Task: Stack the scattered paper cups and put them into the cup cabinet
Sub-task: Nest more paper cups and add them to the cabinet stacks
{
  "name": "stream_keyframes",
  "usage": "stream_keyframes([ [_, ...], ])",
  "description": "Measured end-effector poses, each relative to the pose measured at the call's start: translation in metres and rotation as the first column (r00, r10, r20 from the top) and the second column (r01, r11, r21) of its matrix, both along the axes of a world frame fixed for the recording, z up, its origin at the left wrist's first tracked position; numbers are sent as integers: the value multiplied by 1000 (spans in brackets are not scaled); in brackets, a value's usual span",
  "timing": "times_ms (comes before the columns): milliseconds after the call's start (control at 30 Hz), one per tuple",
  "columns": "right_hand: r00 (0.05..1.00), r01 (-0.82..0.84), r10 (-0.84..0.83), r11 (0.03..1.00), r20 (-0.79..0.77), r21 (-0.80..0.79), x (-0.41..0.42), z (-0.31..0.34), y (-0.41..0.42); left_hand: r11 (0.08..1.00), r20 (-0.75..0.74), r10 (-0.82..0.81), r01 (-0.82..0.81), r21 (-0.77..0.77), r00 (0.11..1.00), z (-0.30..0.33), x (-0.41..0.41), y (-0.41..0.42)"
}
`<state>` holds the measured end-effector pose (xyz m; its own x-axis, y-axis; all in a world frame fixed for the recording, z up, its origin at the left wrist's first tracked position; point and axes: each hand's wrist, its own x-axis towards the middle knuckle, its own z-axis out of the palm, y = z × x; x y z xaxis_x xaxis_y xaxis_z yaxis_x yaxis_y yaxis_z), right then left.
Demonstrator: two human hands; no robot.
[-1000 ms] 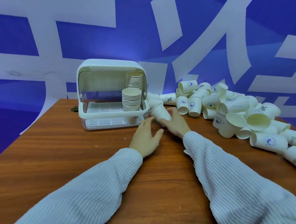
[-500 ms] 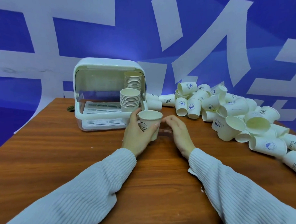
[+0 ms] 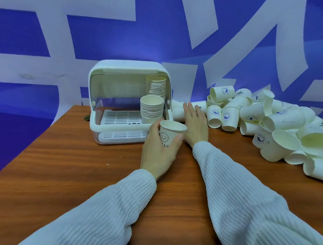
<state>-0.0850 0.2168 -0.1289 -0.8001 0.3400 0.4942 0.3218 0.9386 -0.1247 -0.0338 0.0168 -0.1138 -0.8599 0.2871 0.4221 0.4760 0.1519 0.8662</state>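
Ribbed white knit covers both sleeves, which reach in over a table (image 3: 67, 171) of reddish-brown wood grain. The left hand (image 3: 158, 153) wraps one paper cup (image 3: 169, 135), thumb on one side and fingers on the other, holding it upright just in front of the cabinet (image 3: 127, 72). The cup is a matte cream cone with a rolled rim, printed with a smiley face and letters (partly hidden by the fingers). The right hand (image 3: 195, 124) lies flat, fingers straight and close together, its tips touching a cup on its side (image 3: 200, 106) beside the cabinet's right wall.

The cabinet is glossy white plastic with rounded corners, its clear lid raised, and slotted trays inside. Two stacks stand in it at the right: a short stack (image 3: 152, 109) in front and a taller stack (image 3: 155, 85) behind. To the right sprawls a pile of cups (image 3: 266, 118), tipped every way, many bearing blue round logos.
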Motion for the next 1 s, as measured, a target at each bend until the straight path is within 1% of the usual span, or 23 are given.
stream_keyframes([
  [100, 995, -73, 78, 995, 70, -67, -9, 1, 4, 1000, -9, 2, -2, 11, 1000, 1, 2, 1],
  [133, 995, -75, 77, 996, 56, -41, -9, 1, 5, 1000, -8, 6, -6, 10, 1000, 0, 2, 2],
  [200, 999, -41, 42, 999, -12, 33, -6, -3, 5, 1000, -6, 27, -27, 7, 1000, -1, -1, 1],
  [233, 998, -36, 38, 999, -51, 38, -4, -3, 4, 999, -5, 40, -40, 9, 999, -1, -3, 1],
  [333, 987, -52, 55, 998, -151, 19, 0, -4, 3, 997, -15, 68, -68, 24, 998, 0, -4, 0],
  [400, 984, -28, 28, 1000, -176, 2, 6, -2, 0, 995, -22, 91, -90, 37, 996, 1, -4, -1],
  [467, 973, 4, -16, 999, -229, -50, 17, 1, -5, 993, -16, 108, -107, 53, 994, 1, -4, -3],
  [500, 966, 18, -43, 995, -256, -99, 24, 2, -7, 992, -7, 115, -114, 63, 993, 2, -4, -4],
  [533, 959, 24, -75, 982, -274, -185, 32, 5, -9, 990, 0, 120, -120, 78, 993, 3, -5, -6],
  [567, 948, 10, -107, 952, -300, -306, 41, 9, -11, 987, 2, 126, -125, 100, 992, 4, -6, -8],
  [600, 932, -25, -140, 896, -335, -444, 49, 13, -12, 984, 0, 129, -128, 123, 992, 6, -7, -9],
  [633, 910, -86, -169, 817, -379, -570, 57, 17, -15, 981, -7, 132, -130, 147, 991, 9, -8, -11],
  [667, 879, -169, -183, 744, -441, -646, 64, 22, -18, 977, -18, 136, -131, 170, 991, 13, -10, -13],
  [700, 842, -266, -167, 699, -513, -664, 72, 28, -24, 972, -31, 144, -135, 194, 989, 18, -12, -14],
  [767, 766, -441, -83, 653, -638, -615, 80, 45, -38, 957, -49, 174, -157, 245, 984, 31, -19, -19],
  [833, 715, -543, 12, 639, -699, -545, 78, 67, -54, 935, -40, 209, -188, 301, 977, 43, -28, -26],
  [933, 676, -566, 152, 734, -721, -376, 57, 96, -75, 879, 19, 260, -245, 409, 965, 59, -39, -39],
  [1000, 703, -552, 244, 780, -668, -296, 39, 111, -85, 840, 56, 294, -286, 460, 954, 66, -45, -47],
])
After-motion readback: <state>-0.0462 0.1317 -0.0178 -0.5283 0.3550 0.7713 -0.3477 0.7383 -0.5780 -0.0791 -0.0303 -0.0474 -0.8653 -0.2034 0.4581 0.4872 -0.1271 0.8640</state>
